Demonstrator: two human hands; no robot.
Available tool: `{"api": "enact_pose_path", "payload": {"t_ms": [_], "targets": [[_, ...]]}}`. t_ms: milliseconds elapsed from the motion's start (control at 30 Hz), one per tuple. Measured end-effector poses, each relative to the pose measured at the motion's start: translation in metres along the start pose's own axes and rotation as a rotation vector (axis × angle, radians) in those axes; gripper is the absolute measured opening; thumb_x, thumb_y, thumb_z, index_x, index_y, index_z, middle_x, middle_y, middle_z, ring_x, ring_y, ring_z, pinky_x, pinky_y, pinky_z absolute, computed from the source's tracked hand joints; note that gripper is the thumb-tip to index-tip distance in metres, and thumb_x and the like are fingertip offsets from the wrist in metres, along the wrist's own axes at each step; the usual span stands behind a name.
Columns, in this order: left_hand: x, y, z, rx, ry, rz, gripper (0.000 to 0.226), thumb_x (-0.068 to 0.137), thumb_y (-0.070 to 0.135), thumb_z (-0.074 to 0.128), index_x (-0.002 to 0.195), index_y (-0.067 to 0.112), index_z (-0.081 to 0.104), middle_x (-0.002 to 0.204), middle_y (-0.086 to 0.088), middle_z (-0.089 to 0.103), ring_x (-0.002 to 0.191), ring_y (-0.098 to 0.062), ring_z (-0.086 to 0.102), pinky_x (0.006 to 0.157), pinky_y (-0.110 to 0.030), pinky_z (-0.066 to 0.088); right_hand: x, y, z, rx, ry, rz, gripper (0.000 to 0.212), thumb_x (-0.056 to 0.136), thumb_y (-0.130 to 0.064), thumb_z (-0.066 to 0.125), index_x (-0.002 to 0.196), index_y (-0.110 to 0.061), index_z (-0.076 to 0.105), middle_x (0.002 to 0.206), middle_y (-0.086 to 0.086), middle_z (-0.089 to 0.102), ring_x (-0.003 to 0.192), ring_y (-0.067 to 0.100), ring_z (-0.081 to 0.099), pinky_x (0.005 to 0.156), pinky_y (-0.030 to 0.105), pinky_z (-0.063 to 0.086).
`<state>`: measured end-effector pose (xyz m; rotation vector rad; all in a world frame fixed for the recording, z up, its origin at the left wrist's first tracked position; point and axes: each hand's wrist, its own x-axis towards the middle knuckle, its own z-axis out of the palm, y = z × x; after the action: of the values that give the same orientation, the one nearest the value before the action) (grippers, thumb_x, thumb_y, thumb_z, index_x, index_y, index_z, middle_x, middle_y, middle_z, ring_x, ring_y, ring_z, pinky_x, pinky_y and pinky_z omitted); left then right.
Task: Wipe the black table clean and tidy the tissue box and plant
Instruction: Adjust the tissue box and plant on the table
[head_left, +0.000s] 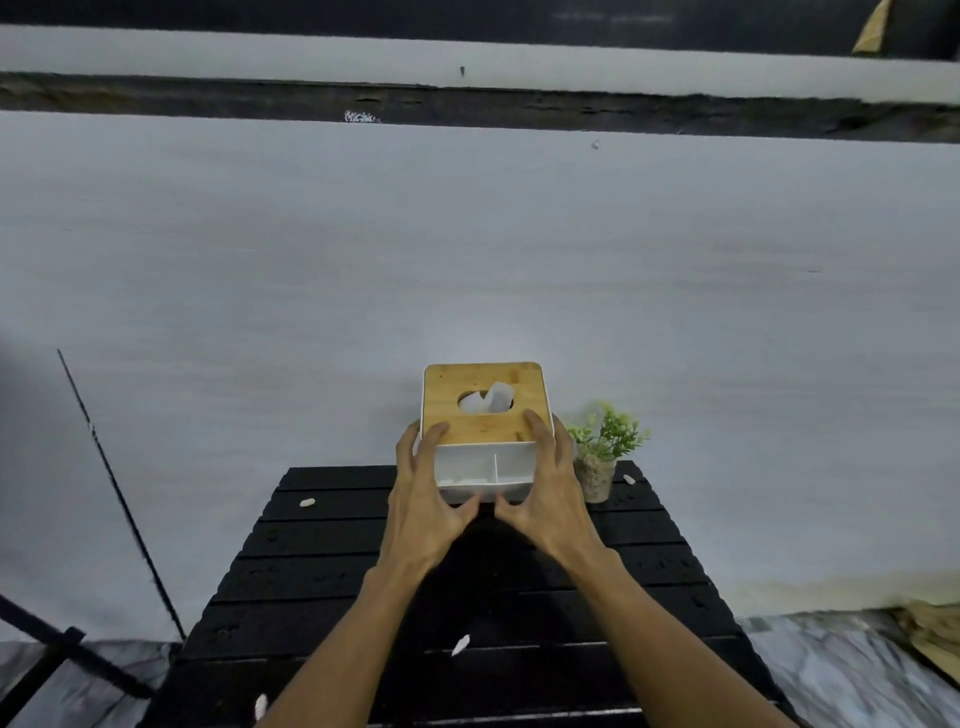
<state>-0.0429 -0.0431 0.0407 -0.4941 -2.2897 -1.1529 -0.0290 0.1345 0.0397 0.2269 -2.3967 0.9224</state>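
Note:
A white tissue box (485, 470) with a wooden lid and a tissue poking from its slot is held above the far end of the black slatted table (322, 566). My left hand (423, 499) grips its left side and my right hand (548, 493) grips its right side, thumbs under the front. A small green plant (602, 452) in a speckled pot stands on the table's far right corner, just right of my right hand. Small white scraps lie on the slats, one (307, 502) at the far left, one (460, 644) near the middle front.
A grey-white wall rises directly behind the table. A thin black rod (119, 493) leans at the left beside a black frame. Marble-patterned floor (841, 670) shows on both sides, with brownish material at the far right edge.

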Motion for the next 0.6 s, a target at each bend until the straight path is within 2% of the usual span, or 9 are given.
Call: {"api": "enact_pose_path", "payload": {"t_ms": [67,133,300,467,600], "targets": [[0.0,-0.003,0.008,0.007,-0.031,-0.016,0.094,0.065,0.036,0.085,0.142,0.03,0.032,0.15,0.005,0.022,0.116,-0.012,0.046,0.088,-0.04,0.055,-0.002,0.01,0.002,0.004,-0.018,0.024,0.11,0.072,-0.029,0.084,0.158,-0.025,0.015,0.159,0.012,0.014,0.127,0.015,0.036,0.093,0.024,0.045],[-0.001,-0.007,0.014,0.014,-0.06,-0.033,0.094,0.064,0.036,0.085,0.142,0.029,0.032,0.15,0.004,0.023,0.113,-0.01,0.046,0.087,-0.04,0.054,-0.004,0.019,0.006,0.019,-0.038,0.054,0.112,0.071,-0.033,0.085,0.158,-0.025,0.015,0.158,0.012,0.014,0.135,0.022,0.035,0.096,0.029,0.046],[0.0,-0.018,0.026,0.022,-0.13,-0.088,0.096,0.062,0.037,0.085,0.141,0.03,0.032,0.146,0.007,0.024,0.105,-0.007,0.043,0.087,-0.039,0.053,-0.004,0.033,0.015,0.042,-0.101,0.116,0.118,0.067,-0.044,0.089,0.157,-0.02,0.018,0.154,0.009,0.018,0.13,0.03,0.046,0.091,0.028,0.045],[0.006,-0.027,0.034,0.025,-0.177,-0.123,0.095,0.062,0.037,0.084,0.141,0.031,0.032,0.143,0.008,0.026,0.11,-0.012,0.047,0.086,-0.039,0.051,-0.001,0.038,0.016,0.057,-0.156,0.175,0.127,0.057,-0.063,0.083,0.157,-0.024,0.015,0.151,0.006,0.021,0.129,0.028,0.046,0.094,0.035,0.046],[0.008,-0.03,0.038,0.033,-0.198,-0.151,0.094,0.062,0.036,0.084,0.141,0.03,0.032,0.142,0.008,0.027,0.113,-0.015,0.047,0.088,-0.037,0.049,0.0,0.04,0.016,0.052,-0.187,0.202,0.123,0.061,-0.051,0.086,0.157,-0.023,0.015,0.15,0.007,0.022,0.131,0.028,0.044,0.096,0.036,0.045]]}}
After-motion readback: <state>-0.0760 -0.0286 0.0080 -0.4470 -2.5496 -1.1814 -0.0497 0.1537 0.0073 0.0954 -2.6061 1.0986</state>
